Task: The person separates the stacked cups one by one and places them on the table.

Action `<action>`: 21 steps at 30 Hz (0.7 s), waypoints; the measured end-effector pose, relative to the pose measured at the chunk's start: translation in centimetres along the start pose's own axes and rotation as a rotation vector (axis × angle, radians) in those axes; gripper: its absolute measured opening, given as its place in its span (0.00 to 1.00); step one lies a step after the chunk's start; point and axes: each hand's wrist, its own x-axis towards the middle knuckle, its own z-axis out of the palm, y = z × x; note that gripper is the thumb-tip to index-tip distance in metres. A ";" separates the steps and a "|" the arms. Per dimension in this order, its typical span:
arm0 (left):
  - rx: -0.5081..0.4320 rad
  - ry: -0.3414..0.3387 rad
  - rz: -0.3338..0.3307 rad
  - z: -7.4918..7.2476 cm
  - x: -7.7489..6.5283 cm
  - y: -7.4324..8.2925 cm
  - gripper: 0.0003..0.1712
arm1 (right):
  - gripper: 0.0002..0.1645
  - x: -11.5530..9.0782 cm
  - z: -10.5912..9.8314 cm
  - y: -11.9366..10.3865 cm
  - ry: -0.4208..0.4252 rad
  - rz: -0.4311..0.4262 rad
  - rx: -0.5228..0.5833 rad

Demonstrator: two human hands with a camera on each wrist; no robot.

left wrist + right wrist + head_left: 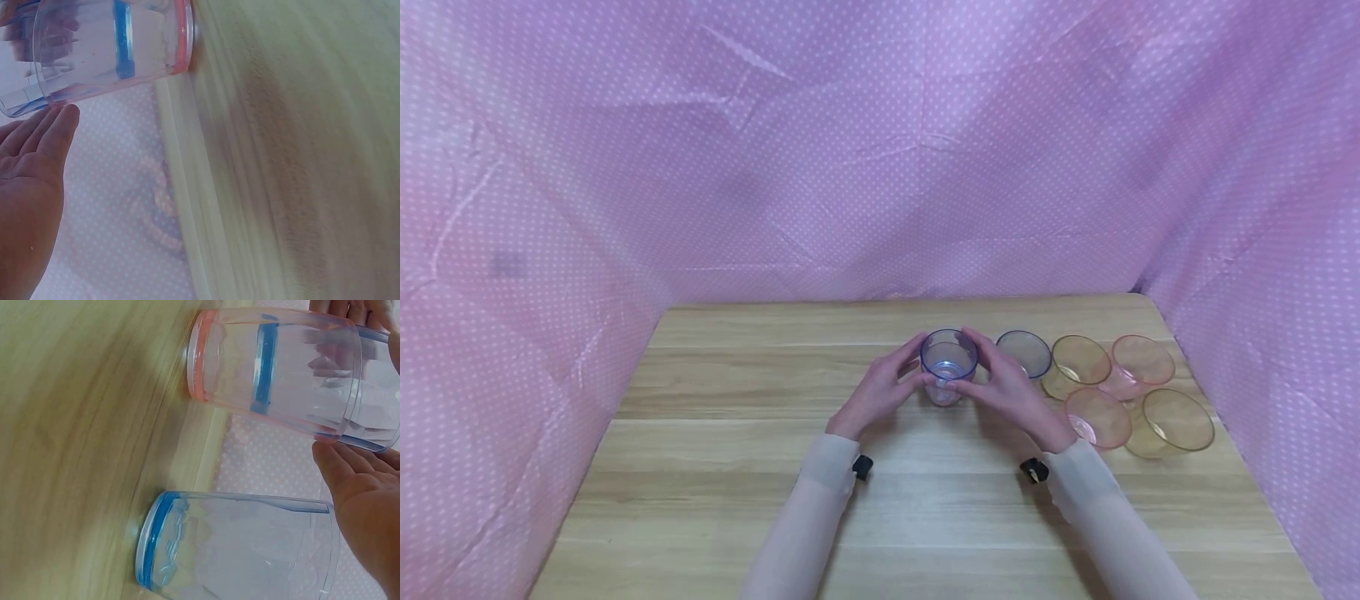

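Note:
A clear blue-tinted cup (950, 343) is nested inside a pink-tinted cup (203, 356), and the pair stands upright near the table's middle. Through the pink wall the blue cup's base ring (265, 369) shows well above the pink base. My left hand (880, 387) holds the stack from the left, thumb in front and fingers around the far side. From the right, my right hand (1015, 392) grips it the same way, fingertips up at the rim. Just right of the stack, another blue cup (250, 544) stands upright behind my right hand.
To the right on the wooden table (715, 500) are a yellow cup (1051, 383) and a pink cup (1142, 362) in the back row. Another pink cup (1105, 417) and a yellow cup (1180, 421) stand in front. Pink dotted cloth (880, 167) surrounds the table.

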 end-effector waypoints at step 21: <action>0.058 -0.106 -0.098 -0.4 0.9 -1.6 0.54 | 0.54 0.0 0.0 0.3 -0.013 -0.017 0.005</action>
